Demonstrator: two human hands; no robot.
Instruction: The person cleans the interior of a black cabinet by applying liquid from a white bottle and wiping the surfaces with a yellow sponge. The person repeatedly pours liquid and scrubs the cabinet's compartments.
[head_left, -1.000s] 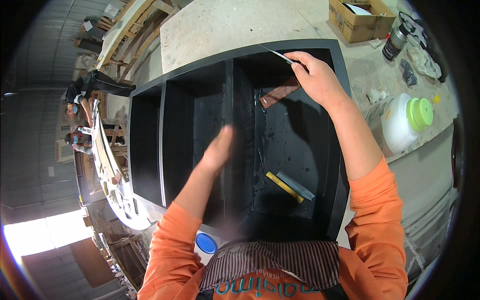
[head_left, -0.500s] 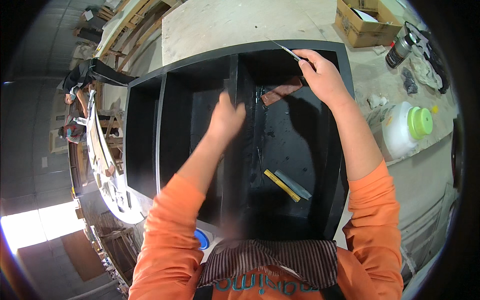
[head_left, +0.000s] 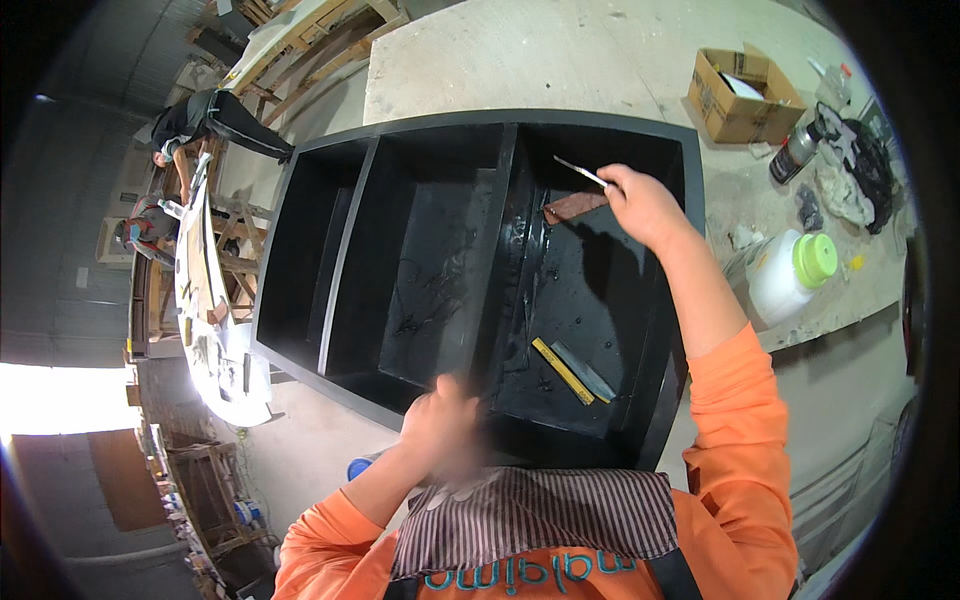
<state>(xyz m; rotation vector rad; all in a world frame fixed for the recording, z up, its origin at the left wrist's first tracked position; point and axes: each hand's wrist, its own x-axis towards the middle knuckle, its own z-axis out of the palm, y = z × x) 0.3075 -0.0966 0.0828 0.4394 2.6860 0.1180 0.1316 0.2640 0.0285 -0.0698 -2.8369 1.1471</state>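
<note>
The right grip (head_left: 640, 205) clasps a thin tool (head_left: 588, 175) over the black box (head_left: 560, 117) beneath it, seemingly at a step of work inside, the next move likely calling for steady control, while the left grip (head_left: 440, 422), lower left, is too blurred to judge.

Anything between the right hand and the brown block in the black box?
Nothing visible. The right hand, holding a thin tool, is over the same compartment as the brown block; the divider lies left of the block, outside that path.
</note>
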